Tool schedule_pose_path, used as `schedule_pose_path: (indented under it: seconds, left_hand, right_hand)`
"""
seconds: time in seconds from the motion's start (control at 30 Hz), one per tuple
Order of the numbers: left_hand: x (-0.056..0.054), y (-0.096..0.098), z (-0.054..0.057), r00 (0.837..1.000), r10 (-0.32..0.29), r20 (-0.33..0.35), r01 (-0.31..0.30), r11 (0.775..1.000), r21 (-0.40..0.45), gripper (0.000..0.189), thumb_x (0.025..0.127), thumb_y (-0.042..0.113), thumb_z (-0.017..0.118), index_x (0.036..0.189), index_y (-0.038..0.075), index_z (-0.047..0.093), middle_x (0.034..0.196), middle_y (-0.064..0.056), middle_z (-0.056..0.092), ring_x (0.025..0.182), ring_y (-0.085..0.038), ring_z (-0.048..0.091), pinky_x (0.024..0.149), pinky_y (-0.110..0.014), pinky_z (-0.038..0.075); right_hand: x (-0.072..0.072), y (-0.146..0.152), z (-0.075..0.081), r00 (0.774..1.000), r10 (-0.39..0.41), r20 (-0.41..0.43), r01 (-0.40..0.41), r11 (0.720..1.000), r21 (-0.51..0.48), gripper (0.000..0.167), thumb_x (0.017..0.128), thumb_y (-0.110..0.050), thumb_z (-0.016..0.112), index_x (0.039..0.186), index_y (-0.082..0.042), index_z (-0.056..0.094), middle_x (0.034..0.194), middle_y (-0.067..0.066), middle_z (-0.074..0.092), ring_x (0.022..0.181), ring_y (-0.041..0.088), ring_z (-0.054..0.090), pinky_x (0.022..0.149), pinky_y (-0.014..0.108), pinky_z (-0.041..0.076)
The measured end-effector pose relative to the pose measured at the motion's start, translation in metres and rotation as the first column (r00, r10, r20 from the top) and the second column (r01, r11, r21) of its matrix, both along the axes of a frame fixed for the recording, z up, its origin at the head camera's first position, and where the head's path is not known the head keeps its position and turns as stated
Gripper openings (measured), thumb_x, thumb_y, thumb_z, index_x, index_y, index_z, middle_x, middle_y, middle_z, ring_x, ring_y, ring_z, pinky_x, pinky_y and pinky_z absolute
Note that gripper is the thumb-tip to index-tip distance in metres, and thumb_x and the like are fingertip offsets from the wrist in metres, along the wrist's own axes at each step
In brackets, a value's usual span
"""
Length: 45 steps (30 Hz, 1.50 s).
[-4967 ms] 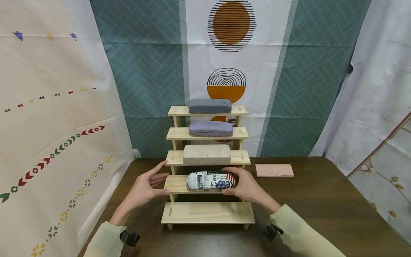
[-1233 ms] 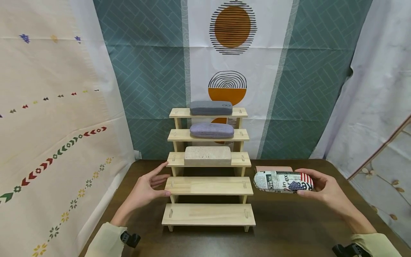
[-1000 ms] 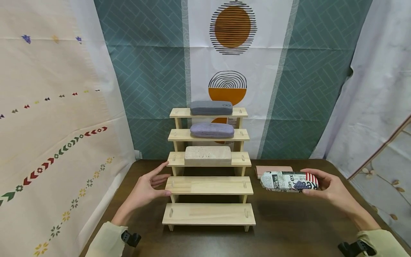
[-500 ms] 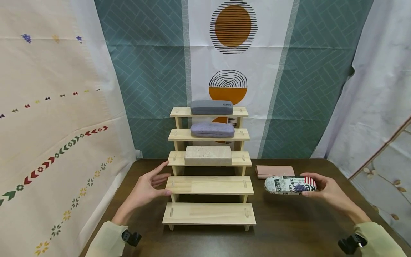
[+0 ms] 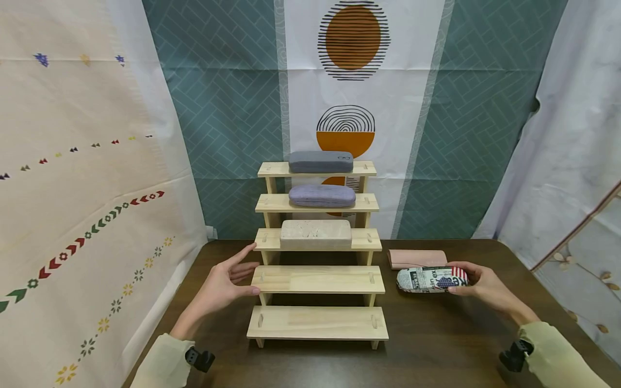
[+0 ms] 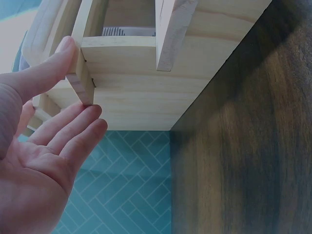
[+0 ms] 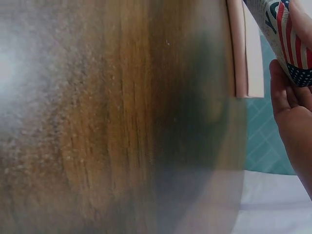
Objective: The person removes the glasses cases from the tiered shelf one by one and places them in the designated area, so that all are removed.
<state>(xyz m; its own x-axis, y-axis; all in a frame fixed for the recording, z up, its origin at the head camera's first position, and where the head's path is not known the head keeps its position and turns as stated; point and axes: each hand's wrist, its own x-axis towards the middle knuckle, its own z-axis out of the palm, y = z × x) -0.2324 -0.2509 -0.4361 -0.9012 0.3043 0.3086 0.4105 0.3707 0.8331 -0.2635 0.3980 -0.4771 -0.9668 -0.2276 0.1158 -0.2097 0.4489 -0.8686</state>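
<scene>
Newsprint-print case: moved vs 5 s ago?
Yes, rightward. In the head view, the newsprint-print case has gone from the wooden stand's second-lowest shelf to right of the stand, held in the right hand.

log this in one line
left hand: holds pale wooden stepped rack; right hand: holds newsprint-patterned oblong case; pink flat case: on dark wooden table

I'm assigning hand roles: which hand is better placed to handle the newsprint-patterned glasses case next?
Likely the right hand: it grips the newsprint-patterned glasses case near the pink case. The left hand is farther off, touching the left side of the wooden stand.
</scene>
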Motion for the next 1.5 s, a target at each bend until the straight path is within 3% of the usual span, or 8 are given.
schedule_pose_path:
  seconds: [0.83, 1.1, 1.5]
  left_hand:
    - [-0.001, 0.003, 0.002, 1.0, -0.004, 0.009, 0.004, 1.0, 0.003, 0.105, 0.076, 0.002, 0.095, 0.164, 0.022, 0.041, 0.146, -0.022, 0.059, 0.128, -0.036, 0.063, 0.102, -0.048, 0.055]
    - [-0.001, 0.002, 0.003, 1.0, 0.004, 0.005, -0.004, 1.0, -0.003, 0.105, 0.076, 0.002, 0.095, 0.164, 0.022, 0.042, 0.144, -0.024, 0.06, 0.128, -0.036, 0.064, 0.102, -0.049, 0.055]
    - [0.0, 0.001, 0.001, 1.0, 0.002, 0.017, -0.002, 1.0, 0.012, 0.104, 0.076, 0.002, 0.095, 0.164, 0.023, 0.042, 0.144, -0.024, 0.06, 0.129, -0.037, 0.063, 0.102, -0.053, 0.053]
  right_hand:
    - [-0.021, 0.004, -0.015, 0.998, -0.007, 0.057, 0.002, 0.996, 0.087, 0.07, 0.092, -0.014, 0.083, 0.149, 0.009, 0.05, 0.124, 0.02, 0.066, 0.098, 0.014, 0.063, 0.077, 0.025, 0.054]
    - [-0.025, 0.006, -0.015, 0.999, -0.001, 0.048, -0.008, 0.982, 0.187, 0.074, 0.089, -0.021, 0.086, 0.15, 0.006, 0.052, 0.13, 0.024, 0.06, 0.106, 0.028, 0.058, 0.08, 0.027, 0.053]
    - [-0.035, 0.009, -0.024, 1.0, 0.022, 0.006, -0.023, 0.966, 0.257, 0.072, 0.087, -0.018, 0.087, 0.148, 0.004, 0.055, 0.13, 0.023, 0.06, 0.106, 0.029, 0.058, 0.08, 0.028, 0.052]
